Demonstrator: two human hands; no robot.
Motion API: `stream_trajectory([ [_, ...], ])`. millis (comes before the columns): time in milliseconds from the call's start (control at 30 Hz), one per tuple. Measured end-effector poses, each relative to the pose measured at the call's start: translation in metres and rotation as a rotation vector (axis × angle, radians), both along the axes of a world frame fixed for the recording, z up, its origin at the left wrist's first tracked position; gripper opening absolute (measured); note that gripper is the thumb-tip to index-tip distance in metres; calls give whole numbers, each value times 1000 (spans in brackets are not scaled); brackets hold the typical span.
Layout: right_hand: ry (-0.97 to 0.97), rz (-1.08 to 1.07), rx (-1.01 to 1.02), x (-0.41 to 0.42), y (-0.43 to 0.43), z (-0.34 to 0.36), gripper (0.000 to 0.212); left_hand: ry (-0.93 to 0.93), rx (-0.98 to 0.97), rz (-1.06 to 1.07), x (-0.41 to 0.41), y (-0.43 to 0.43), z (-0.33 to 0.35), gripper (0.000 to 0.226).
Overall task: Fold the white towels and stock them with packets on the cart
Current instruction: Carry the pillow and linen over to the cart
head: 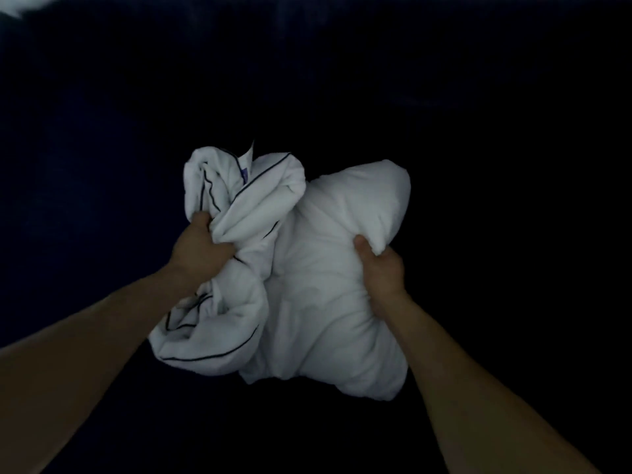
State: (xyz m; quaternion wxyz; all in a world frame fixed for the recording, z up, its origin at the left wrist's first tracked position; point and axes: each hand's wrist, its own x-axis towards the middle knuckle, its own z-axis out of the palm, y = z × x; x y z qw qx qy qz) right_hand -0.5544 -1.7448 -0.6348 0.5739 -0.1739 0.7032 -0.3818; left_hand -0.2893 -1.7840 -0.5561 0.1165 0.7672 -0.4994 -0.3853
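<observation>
Surroundings: dark surroundings (pixel 478 97) fill the view on every side; nothing behind the cloth can be made out
Plain white bundle (pixel 328 285): the biggest pale thing, puffy and creased, held up at centre right in front of the person; towel or pillow cannot be told
Piped white towel (pixel 246 213): crumpled, edged with thin dark piping, at centre left and pressed against the plain bundle's left side
Left hand (pixel 201 249): fingers curled tight into a fistful of the piped towel's folds
Right hand (pixel 379 268): thumb on top, pinching the plain bundle's right edge; the other fingers are hidden behind the cloth
White patch (pixel 20 3): blurred, in the far top-left corner
Tag (pixel 247 164): small, sticking up from the piped towel's top
</observation>
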Motion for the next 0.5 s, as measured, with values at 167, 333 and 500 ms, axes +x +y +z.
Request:
stream_trajectory([
  [167,46,23,-87,-42,28,116,18,21,-16,-32,-38,27,104,28],
  [333,121,-45,-155,-71,65,225,22,50,-92,-83,-71,51,205,28],
  [500,229,-165,-238,-94,114,325,40,141,-229,-176,-116,86,298,33],
])
